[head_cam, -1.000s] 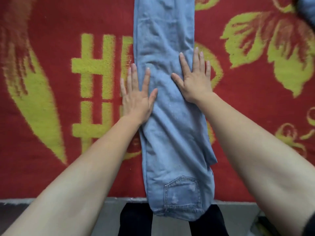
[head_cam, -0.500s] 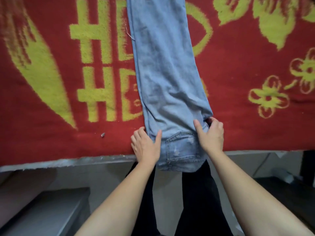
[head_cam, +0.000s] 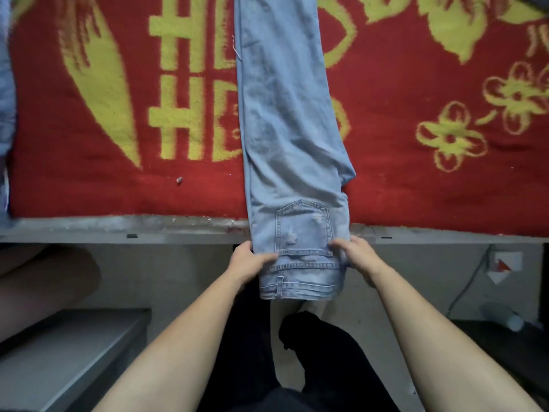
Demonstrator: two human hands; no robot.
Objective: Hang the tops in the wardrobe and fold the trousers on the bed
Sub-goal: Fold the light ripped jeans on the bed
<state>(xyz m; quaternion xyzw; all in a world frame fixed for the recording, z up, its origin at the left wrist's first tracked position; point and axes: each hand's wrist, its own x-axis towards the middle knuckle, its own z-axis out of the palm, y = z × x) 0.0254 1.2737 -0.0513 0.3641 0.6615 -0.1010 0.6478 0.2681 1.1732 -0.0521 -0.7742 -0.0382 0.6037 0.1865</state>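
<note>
Both of your hands had slid down off the flat of the legs to the waist end of the jeans (head_cam: 288, 114), and more of that end hung past the edge of the bed (head_cam: 148, 230) than half a second before. Your left hand (head_cam: 251, 260) pinched the left side just above the waistband (head_cam: 300, 283), thumb on top; your right hand (head_cam: 359, 254) curled round the right side, level with the bottom of the back pocket (head_cam: 303, 227). The jeans lay lengthwise, already folded leg on leg into one long narrow strip running away from you across the blanket (head_cam: 118, 185). You seemed to be at the second fold of the trousers: the next move probably called for lifting the waist evenly with both hands and carrying it up toward the hems, keeping the side edges lined up. The denim was pale, washed and fairly stiff, with raised seams and a small worn tear on the pocket; it should hold a crease well. The blanket was thick, fuzzy, red with yellow motifs, likely to grip the cloth.
</note>
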